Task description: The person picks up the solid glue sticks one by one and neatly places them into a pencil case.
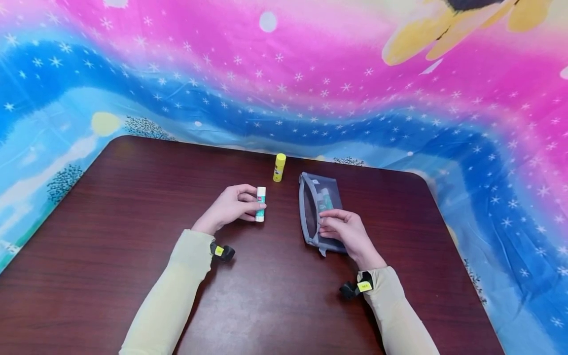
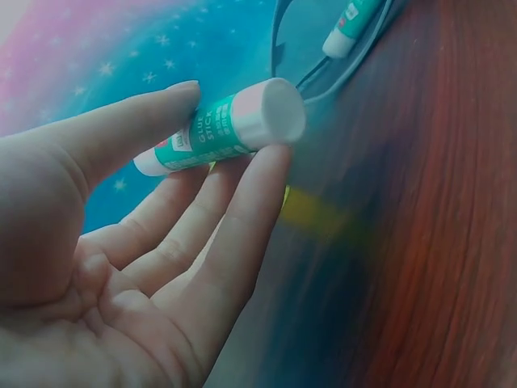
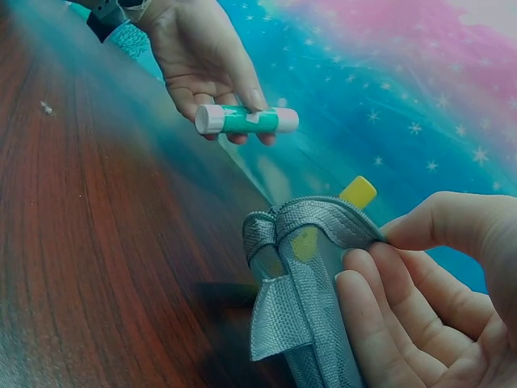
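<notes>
Between thumb and fingers, my left hand point(image 1: 230, 206) pinches a white-and-green glue stick point(image 2: 212, 129), which stands upright in the head view. My right hand point(image 1: 348, 231) pinches the zippered edge of a grey mesh pouch point(image 1: 306, 217), whose mouth gapes toward the left hand. Through the mesh shows another green-and-white glue stick point(image 1: 326, 198), lying inside the pouch. In the right wrist view, thumb and fingertips grip the zipper rim point(image 3: 343, 218), and a fabric tab point(image 3: 279, 319) hangs at the pouch's end.
A yellow glue stick point(image 1: 279, 167) stands upright near the far edge of the dark wooden table point(image 1: 111, 236). Behind the table hangs a pink and blue snowflake-patterned cloth point(image 1: 248, 84). Each wrist wears a small black camera on a strap.
</notes>
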The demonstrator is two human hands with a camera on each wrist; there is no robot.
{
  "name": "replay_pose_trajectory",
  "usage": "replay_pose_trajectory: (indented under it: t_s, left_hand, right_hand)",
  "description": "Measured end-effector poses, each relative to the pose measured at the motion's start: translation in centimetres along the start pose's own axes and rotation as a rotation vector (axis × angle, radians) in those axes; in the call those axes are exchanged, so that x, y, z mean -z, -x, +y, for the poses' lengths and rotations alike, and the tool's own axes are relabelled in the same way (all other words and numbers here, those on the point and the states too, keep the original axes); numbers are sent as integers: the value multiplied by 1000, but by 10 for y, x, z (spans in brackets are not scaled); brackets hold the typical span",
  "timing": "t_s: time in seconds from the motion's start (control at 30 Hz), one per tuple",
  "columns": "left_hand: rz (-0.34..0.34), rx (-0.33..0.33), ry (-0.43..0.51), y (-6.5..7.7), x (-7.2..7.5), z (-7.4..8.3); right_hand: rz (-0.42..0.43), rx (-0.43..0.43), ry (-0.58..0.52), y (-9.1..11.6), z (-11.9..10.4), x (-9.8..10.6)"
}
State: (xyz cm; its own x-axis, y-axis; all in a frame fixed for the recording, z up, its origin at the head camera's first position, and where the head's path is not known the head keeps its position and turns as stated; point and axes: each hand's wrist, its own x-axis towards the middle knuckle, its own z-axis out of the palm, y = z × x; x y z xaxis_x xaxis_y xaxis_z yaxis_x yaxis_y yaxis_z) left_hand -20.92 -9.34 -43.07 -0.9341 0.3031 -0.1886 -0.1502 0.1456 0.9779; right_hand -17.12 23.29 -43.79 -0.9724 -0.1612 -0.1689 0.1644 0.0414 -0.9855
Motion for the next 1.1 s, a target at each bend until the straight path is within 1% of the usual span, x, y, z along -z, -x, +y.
replay_pose_trajectory:
  t_s: [0.27,0.5,0.73,1.1]
  left_hand:
    - [-42,-2,11,-6,-15,0]
    - [-78,1,21,-7,-23,2]
    - [-82,-8,5,-10,-28,0]
    - [-59,-4,3,-17,-37,-1]
  right_hand:
    - [1,0,4,0,1,0]
    - [4,-3,2,0,1,0]
    - [4,-6,3,-1,2,0]
    - [4,0,0,-2,2,0]
